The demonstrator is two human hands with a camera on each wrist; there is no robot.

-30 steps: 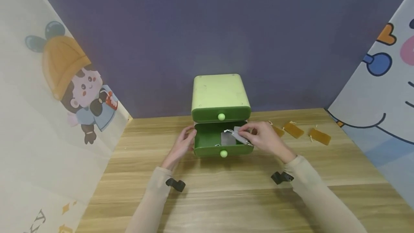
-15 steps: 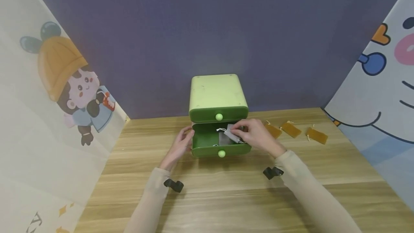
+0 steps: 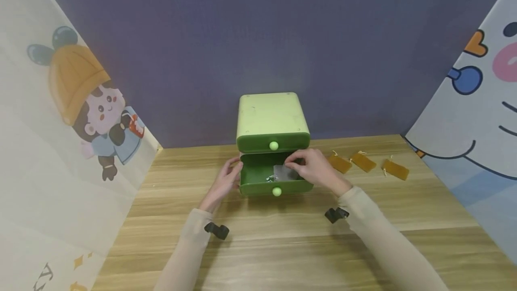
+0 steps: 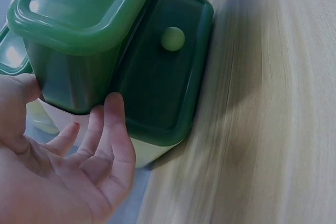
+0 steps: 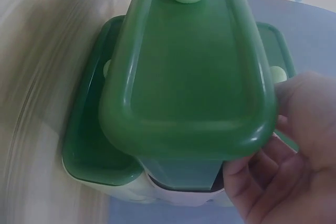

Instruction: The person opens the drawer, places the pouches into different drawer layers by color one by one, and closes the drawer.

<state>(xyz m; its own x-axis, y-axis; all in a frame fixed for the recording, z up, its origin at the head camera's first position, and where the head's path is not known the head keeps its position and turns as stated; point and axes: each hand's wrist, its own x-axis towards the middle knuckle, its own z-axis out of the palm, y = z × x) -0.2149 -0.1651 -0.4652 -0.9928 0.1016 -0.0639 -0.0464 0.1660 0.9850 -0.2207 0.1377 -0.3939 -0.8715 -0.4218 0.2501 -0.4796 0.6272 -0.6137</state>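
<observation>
A pale green cabinet (image 3: pixel 271 113) stands by the back wall with its lower green drawer (image 3: pixel 254 188) pulled out. A flat grey drawstring pouch (image 3: pixel 282 173) lies inside, its white cord spread to the left. My right hand (image 3: pixel 313 168) reaches over the drawer's right side, bent fingertips close above the pouch and holding nothing visible. In the right wrist view its fingers (image 5: pixel 278 153) are partly hidden behind the drawer front. My left hand (image 3: pixel 224 181) rests on the drawer's left side; the left wrist view shows the fingers (image 4: pixel 113 129) lying along the drawer's outer wall.
Right of the cabinet, three orange drawstring pouches (image 3: pixel 363 161) lie on the wooden table (image 3: pixel 278 246). A closed upper drawer (image 3: pixel 254 143) with a round knob sits above the pulled-out one. Printed side panels and a dark blue back wall (image 3: pixel 194 57) enclose the table.
My right hand has moved left over the drawer and let go of the grey pouch it pinched, which now lies in the drawer. The left hand has stayed on the drawer's side.
</observation>
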